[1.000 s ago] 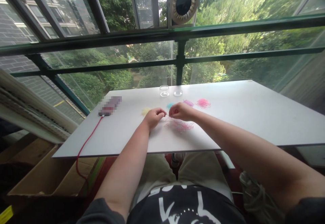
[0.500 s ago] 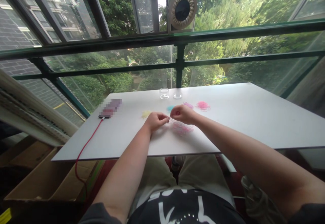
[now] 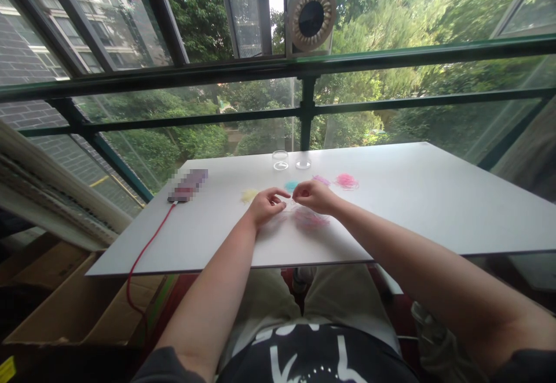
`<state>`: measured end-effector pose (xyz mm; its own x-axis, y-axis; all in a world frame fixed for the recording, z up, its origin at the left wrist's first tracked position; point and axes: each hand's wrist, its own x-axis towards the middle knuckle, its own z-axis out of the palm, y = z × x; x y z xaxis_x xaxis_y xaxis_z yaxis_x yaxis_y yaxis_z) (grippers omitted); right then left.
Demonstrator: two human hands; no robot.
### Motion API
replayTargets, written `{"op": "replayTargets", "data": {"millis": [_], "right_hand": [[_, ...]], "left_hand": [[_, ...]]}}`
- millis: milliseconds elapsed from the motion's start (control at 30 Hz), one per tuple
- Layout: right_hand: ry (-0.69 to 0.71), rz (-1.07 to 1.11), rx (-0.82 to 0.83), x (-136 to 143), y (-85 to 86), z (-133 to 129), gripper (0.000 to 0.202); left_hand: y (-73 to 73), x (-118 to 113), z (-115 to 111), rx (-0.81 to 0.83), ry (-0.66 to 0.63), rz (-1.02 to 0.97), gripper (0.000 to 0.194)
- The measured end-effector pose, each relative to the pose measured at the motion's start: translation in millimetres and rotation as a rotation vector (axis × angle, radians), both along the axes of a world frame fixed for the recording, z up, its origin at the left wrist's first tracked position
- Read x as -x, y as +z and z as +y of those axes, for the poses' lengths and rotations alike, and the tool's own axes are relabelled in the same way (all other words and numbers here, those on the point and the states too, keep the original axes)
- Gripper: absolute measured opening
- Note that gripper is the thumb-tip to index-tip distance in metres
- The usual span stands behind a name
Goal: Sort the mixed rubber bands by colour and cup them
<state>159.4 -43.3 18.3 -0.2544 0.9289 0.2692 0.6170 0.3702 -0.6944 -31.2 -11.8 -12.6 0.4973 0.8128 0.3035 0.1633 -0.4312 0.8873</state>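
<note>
On the table, a yellow pile, blue pile, purple pile and pink pile already lie separate, while a mixed pile is undivided near the left hand, fingers parted, and right hand, fingers closed, contents unclear.

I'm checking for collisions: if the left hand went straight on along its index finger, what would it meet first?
Probably the right hand, at its curled fingers, just across a small gap from the left hand; this single view leaves depth unclear.
</note>
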Motion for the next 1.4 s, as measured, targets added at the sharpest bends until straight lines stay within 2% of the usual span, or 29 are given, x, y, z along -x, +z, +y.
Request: {"op": "replayTargets", "data": {"millis": [133,600,833,1033,1233,1400], "right_hand": [[-0.017,-0.022,0.000,-1,-0.3,1,0.014],[-0.114,-0.060,-0.051,3,-0.5,0,0.011],[-0.156,-0.055,-0.063,11,-3.8,-2,0.009],[-0.120,-0.088,-0.050,8,-2.4,-3,0.014],[-0.070,-0.098,0.088,-9,4.6,-4,0.014],[-0.012,-0.121,0.152,-21,9.4,-3,0.017]], "left_hand": [[-1.4,0,1,0.029,-0.022,-0.016,0.013],[6.2,-2,-6,0.051,0.113,0.071,0.027],[5.9,-2,-9,0.011,0.093,0.134,0.028],[5.4,-2,-7,-0.006,0.130,0.161,0.024],[3.4,3,-1,0.031,0.064,0.111,0.023],[3.2,3,0,0.019,0.098,0.090,0.025]]}}
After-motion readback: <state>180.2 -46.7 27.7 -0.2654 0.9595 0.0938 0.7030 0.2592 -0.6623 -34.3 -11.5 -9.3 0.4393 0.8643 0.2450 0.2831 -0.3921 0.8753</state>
